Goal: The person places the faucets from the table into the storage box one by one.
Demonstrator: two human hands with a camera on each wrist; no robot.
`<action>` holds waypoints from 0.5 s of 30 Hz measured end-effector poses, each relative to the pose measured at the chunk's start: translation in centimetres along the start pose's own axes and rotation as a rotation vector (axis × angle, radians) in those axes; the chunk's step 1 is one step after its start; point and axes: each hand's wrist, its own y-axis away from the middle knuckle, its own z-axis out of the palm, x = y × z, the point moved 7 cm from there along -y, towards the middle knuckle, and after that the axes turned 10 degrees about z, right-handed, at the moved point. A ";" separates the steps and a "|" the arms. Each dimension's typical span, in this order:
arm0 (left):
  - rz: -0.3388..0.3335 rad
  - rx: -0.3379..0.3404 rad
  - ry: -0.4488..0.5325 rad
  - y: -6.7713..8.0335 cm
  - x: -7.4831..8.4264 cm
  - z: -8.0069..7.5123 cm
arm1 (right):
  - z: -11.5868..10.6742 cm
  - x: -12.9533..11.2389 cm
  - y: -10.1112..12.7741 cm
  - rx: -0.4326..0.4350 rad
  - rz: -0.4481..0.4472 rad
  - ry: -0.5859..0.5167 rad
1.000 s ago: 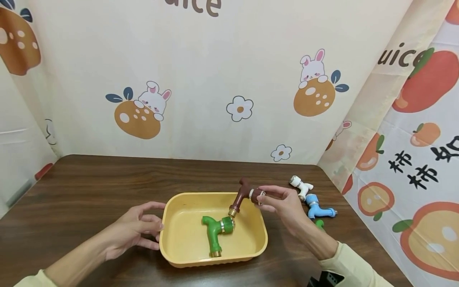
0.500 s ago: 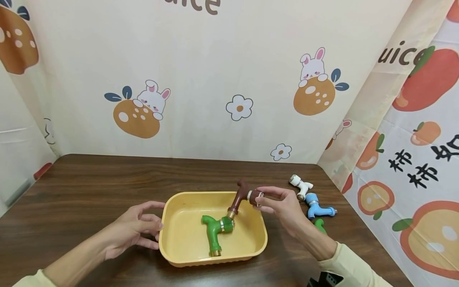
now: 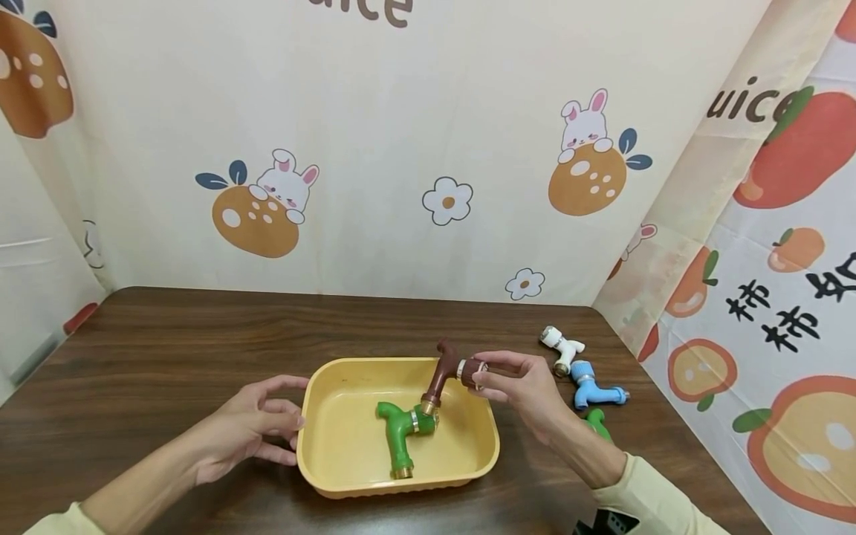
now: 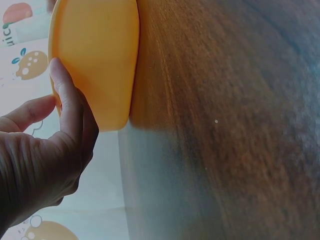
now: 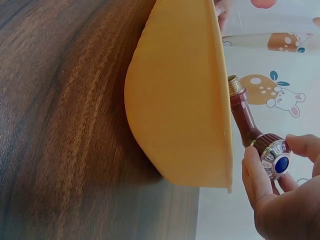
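Observation:
My right hand pinches the ridged handle end of a dark brown tap between thumb and fingers. The tap hangs tilted over the right part of a yellow plastic basin, its brass threaded end pointing down. That end overlaps the knob of a green tap lying in the basin. A blue-centred silver cap shows on the brown tap in the right wrist view. At the basin's left side, my left hand rests its loosely bent fingers against the rim and outer wall.
Right of the basin, a white tap, a blue tap and another green tap lie on the dark wood table; my right forearm partly covers that green one. A printed curtain hangs behind the table.
My right hand has moved slightly left and down with the brown tap, bringing its brass end over the green tap's knob. The left hand and basin have stayed put.

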 end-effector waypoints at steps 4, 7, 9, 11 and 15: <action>-0.001 0.002 0.001 0.0 0.0 0.0 | 0.1 0.0 0.1 -0.006 -0.005 0.002; 0.000 0.001 0.001 0.0 0.0 0.0 | 0.2 -0.1 0.2 -0.015 -0.021 0.009; 0.000 -0.001 0.001 0.0 0.0 0.0 | 0.2 0.0 0.2 -0.021 -0.026 0.012; 0.001 -0.002 0.000 0.0 0.0 -0.1 | 0.3 0.1 0.2 -0.030 -0.031 0.017; 0.002 -0.003 -0.002 0.0 0.0 -0.1 | 0.6 0.3 0.2 -0.060 -0.031 0.024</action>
